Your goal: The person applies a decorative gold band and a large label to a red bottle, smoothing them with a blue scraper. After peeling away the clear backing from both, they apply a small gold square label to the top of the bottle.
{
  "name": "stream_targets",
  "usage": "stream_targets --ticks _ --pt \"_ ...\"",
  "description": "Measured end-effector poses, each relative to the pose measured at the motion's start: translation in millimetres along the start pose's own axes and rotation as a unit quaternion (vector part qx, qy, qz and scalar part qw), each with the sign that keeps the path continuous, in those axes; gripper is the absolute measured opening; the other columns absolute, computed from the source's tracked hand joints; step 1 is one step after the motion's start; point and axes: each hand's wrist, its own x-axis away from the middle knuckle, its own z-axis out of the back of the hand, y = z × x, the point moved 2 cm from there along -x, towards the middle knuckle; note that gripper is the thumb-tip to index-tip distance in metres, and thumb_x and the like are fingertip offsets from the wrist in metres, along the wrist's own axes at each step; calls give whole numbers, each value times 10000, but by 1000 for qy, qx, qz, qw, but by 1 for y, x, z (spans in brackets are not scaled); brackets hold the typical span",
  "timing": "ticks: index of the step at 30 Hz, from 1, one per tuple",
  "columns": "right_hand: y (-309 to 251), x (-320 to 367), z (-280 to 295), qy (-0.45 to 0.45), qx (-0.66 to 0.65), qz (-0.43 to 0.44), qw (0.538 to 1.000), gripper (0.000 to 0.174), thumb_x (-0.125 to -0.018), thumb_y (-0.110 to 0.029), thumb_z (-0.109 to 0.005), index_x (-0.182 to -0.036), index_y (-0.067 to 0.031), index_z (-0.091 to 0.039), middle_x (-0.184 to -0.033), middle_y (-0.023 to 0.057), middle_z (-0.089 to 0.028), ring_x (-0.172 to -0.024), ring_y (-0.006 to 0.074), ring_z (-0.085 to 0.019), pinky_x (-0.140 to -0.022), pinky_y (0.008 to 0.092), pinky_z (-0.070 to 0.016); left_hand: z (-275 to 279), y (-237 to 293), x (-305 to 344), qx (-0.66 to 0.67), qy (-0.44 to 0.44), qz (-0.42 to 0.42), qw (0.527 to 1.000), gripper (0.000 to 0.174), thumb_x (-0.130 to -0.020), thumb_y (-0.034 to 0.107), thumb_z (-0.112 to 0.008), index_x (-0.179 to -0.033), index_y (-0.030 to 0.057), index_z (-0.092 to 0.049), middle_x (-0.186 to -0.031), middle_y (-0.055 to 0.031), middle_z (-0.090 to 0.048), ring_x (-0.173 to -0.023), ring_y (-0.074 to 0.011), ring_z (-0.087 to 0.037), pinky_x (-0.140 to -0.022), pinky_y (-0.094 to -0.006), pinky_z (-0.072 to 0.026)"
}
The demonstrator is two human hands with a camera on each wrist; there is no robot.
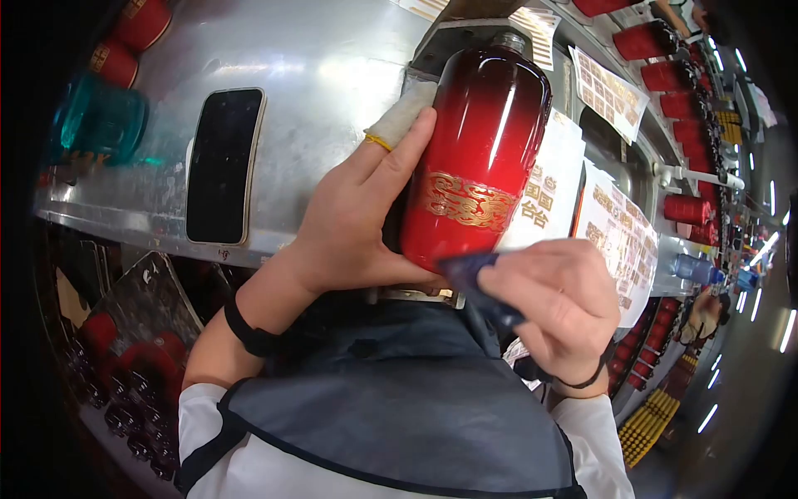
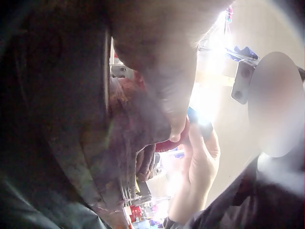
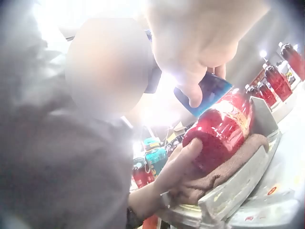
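A glossy glass bottle, red with a dark shoulder and a gold dragon-patterned band, lies on its side with its neck away from me. My left hand grips it, thumb at the base and fingers along the left side; a white cover tied with a yellow band wraps one finger. Between thumb and fingers, my right hand pinches a flat dark blue scraper, close to the bottle's base end. In the right wrist view, the scraper overlaps the bottle near its band.
Beneath the bottle is a metal cradle lined with brown cloth. A phone lies on the metal table left, near a teal container. Sheets of gold decals lie right; red bottles line up beyond.
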Motion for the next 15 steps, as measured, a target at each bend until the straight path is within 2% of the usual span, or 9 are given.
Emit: stream_targets --ticks 1,3,5,6,8,10,13,15 --pt "-3 -1 2 -47 -62 -8 997 403 -650 -50 -755 -1053 -59 -769 -932 69 -696 -820 239 -657 -697 338 -534 -1 -1 0 -2 2 -1 1000 1207 -579 337 -970 -1533 -45 -337 -1520 -251 -423 -1392 -392 -455 -1131 -432 -396" --pt "-4 -4 9 -66 -67 -26 995 350 -690 -35 -789 -1038 -40 -754 -918 78 -712 -806 226 -661 -689 324 -528 -2 0 -1 -3 4 -1 1000 1200 -576 346 -973 -1526 -46 -353 -1523 -254 -419 -1389 -394 -460 -1128 -430 -402" --pt "1 -7 13 -4 -53 -124 991 285 -727 -7 -813 -1001 -25 -736 -892 87 -719 -781 219 -661 -686 316 -519 0 4 -4 -7 24 -30 999 1191 -558 375 -977 -1503 -54 -392 -1513 -262 -433 -1369 -395 -486 -1108 -425 -432" --pt "2 -9 13 25 -33 -145 989 259 -744 7 -827 -979 -15 -721 -877 94 -725 -762 213 -659 -683 311 -510 0 4 -4 -6 26 -28 999 1191 -558 375 -977 -1503 -54 -392 -1513 -262 -433 -1369 -395 -486 -1108 -425 -432" --pt "6 -6 7 72 -27 -138 987 278 -731 8 -827 -989 -8 -724 -882 102 -713 -759 217 -649 -678 310 -501 0 3 -3 -21 50 -54 997 1100 -563 403 -938 -1467 -11 -468 -1504 -248 -463 -1288 -392 -559 -1047 -414 -492" --pt "6 -6 4 80 -20 -132 988 301 -718 17 -826 -1002 -8 -729 -878 102 -702 -762 222 -642 -677 309 -499 -1 4 -3 -19 60 -60 996 1066 -572 395 -932 -1452 -10 -489 -1496 -246 -475 -1284 -388 -564 -1046 -410 -493" --pt "3 -6 2 83 57 -95 990 337 -683 11 -800 -1015 -26 -752 -864 79 -671 -776 222 -629 -675 310 -497 0 7 -2 -30 64 -66 995 1020 -583 379 -924 -1433 -9 -514 -1486 -240 -493 -1279 -379 -572 -1044 -402 -495" --pt "-2 -7 -3 27 64 -3 998 370 -656 -30 -767 -1025 -48 -773 -847 48 -644 -783 217 -618 -678 313 -498 1 6 -1 -44 58 -67 995 1008 -586 371 -921 -1429 -8 -519 -1483 -237 -499 -1278 -374 -576 -1043 -399 -496"
